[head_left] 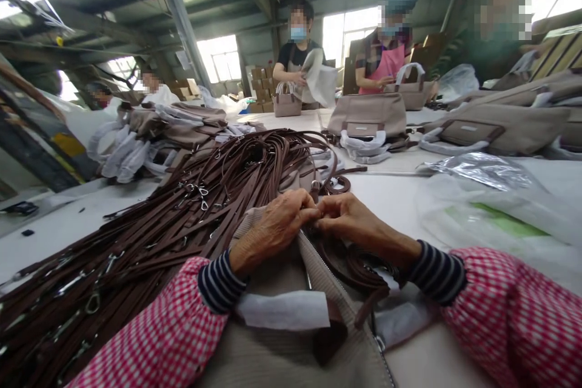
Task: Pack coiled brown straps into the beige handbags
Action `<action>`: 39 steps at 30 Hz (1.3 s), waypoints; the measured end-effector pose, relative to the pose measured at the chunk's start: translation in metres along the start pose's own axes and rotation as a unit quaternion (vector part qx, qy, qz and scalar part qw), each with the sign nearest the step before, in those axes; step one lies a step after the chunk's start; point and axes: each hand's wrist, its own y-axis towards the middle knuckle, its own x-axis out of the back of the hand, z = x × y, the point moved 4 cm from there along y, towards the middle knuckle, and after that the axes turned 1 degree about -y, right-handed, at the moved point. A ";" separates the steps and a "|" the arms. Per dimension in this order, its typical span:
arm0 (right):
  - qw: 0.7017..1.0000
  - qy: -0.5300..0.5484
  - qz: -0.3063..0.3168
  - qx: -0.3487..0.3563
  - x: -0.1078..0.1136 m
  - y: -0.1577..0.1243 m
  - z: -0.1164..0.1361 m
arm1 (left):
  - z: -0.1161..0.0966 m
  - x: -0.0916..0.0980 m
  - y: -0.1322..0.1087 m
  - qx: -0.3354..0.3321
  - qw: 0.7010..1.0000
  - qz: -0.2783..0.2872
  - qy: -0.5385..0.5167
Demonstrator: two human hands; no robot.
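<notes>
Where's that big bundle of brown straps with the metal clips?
In the head view, the bundle of brown straps lies on the white worktable, just left of the person's left hand, its far end reaching toward a stack of bags.

Pinched piece hidden by fingers (pixel 305 213), brown straps (pixel 91 273) cut off (lower left edge)

The left hand (pixel 273 224) and right hand (pixel 359 221) meet at the fingertips above a beige handbag (pixel 254 351), apparently pinching a brown strap (pixel 350 267), though the fingers hide the grip. The strap coils just below the right hand. A heap of brown straps with metal clasps (pixel 136 224) lies left of the left hand, and plastic bags (pixel 477 218) lie right of the right hand.
</notes>
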 end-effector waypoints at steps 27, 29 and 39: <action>0.992 0.094 -0.030 -0.078 0.003 -0.010 -0.002 | 0.017 -0.015 0.018 0.041 0.962 0.084 -0.255; 0.994 0.081 -0.017 -0.075 0.006 -0.010 0.003 | 0.017 -0.016 0.017 0.039 0.968 0.070 -0.238; 0.991 -0.039 0.077 -0.102 0.027 -0.021 0.018 | 0.011 -0.016 0.014 -0.009 0.988 0.084 -0.132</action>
